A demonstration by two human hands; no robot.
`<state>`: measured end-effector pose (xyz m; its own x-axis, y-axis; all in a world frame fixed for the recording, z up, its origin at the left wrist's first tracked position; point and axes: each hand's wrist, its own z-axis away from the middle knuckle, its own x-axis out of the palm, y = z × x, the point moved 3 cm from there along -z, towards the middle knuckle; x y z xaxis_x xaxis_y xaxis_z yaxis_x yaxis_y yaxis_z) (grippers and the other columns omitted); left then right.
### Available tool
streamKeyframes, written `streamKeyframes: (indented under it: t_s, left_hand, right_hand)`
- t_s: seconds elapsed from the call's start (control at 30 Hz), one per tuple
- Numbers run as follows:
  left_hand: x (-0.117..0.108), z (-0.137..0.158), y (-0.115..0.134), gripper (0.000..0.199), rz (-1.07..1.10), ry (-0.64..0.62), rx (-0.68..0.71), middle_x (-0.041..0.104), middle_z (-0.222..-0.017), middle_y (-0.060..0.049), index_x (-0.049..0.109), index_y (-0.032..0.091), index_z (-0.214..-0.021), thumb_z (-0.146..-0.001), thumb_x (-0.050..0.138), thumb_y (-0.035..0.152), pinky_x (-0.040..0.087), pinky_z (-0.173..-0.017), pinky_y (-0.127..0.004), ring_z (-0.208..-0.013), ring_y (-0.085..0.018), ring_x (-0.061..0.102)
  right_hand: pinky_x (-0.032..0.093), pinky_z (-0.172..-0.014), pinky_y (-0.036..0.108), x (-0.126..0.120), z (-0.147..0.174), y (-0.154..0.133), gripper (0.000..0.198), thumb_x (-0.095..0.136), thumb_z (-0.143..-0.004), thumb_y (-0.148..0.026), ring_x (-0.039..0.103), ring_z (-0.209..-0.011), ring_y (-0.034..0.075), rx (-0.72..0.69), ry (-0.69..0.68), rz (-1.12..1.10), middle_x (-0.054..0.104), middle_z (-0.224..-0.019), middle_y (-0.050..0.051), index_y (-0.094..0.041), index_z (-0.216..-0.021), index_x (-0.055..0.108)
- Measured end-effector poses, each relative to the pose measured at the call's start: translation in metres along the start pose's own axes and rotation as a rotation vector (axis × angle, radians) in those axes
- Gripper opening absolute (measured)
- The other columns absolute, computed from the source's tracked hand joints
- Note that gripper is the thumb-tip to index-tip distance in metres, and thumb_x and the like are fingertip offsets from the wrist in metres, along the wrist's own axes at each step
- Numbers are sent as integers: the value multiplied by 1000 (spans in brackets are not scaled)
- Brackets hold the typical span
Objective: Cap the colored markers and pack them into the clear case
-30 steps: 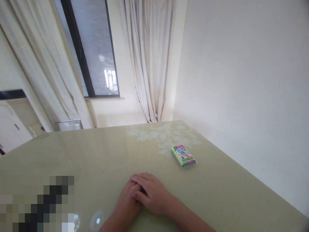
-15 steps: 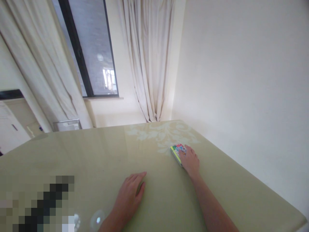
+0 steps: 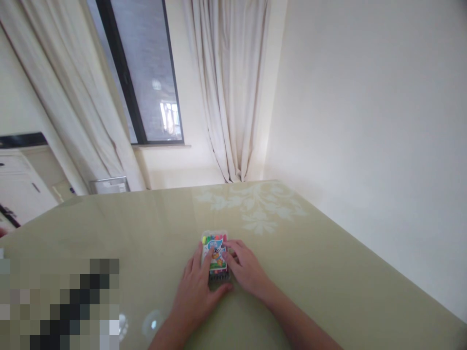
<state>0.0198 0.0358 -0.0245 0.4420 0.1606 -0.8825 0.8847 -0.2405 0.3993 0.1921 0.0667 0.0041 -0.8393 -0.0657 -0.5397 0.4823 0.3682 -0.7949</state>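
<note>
A small clear case of coloured pens [image 3: 218, 265] lies flat on the table between my hands. It has a bright printed label, with coloured ends showing at the top and dark ends at the bottom. My left hand [image 3: 197, 289] is spread along its left side, the index finger lying over the label and the thumb stretched out below the lower edge. From the right, my right hand [image 3: 248, 267] holds the case's right edge with bent fingers and thumb, the fingertips on the label. Part of the case is covered by my fingers.
The greenish, glossy table [image 3: 146, 243] has a pale floral pattern [image 3: 259, 204] near its far corner. A bare wall [image 3: 372, 121] runs along its right side. Beyond the far edge are curtains [image 3: 241, 87] and a window [image 3: 146, 73]. The lower left corner is pixelated.
My right hand has drawn the case leftward and nearer, and the case now stands lengthwise before me. My left hand has come up beside it, its fingers spreading onto it.
</note>
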Motion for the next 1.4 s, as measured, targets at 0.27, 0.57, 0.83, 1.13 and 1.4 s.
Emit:
streamKeyframes:
  t_s: [0.27,0.57,0.83,1.13,1.4]
  left_hand:
    - [-14,-5,-7,75,68,3,98,44,-160,-17,44,19,-155,-90,59,54,46,-110,-54,-135,-37,54]
    - [-16,6,-3,53,525,42,223,57,-150,-11,48,21,-151,-103,43,41,46,-114,-43,-136,-28,56]
    - [-25,3,7,48,582,-2,200,70,-134,-10,61,24,-138,-95,61,45,53,-104,-41,-121,-29,67]
    - [-16,7,3,51,557,-62,204,67,-139,-11,60,23,-140,-96,59,48,48,-111,-41,-128,-29,62]
    - [-30,1,13,46,736,-70,73,68,-135,-9,65,24,-132,-99,50,52,48,-107,-41,-120,-28,64]
  right_hand:
    - [59,-82,31,-16,-4,-9,28,54,-102,-36,68,-91,17,-106,36,-195,67,-125,8,-26,-122,71]
    - [51,-99,37,-31,2,-30,35,70,-92,-50,61,-110,22,-438,39,63,66,-115,7,-31,-121,75]
    - [46,-98,41,-32,5,-25,38,55,-98,-54,60,-99,21,-671,128,323,75,-106,5,-30,-121,74]
    - [47,-82,35,-31,9,-31,33,52,-103,-47,59,-85,19,-713,209,268,76,-89,3,-26,-104,77]
    - [47,-97,44,-51,3,-18,31,48,-106,-38,63,-107,24,-480,288,154,75,-114,8,-28,-124,72]
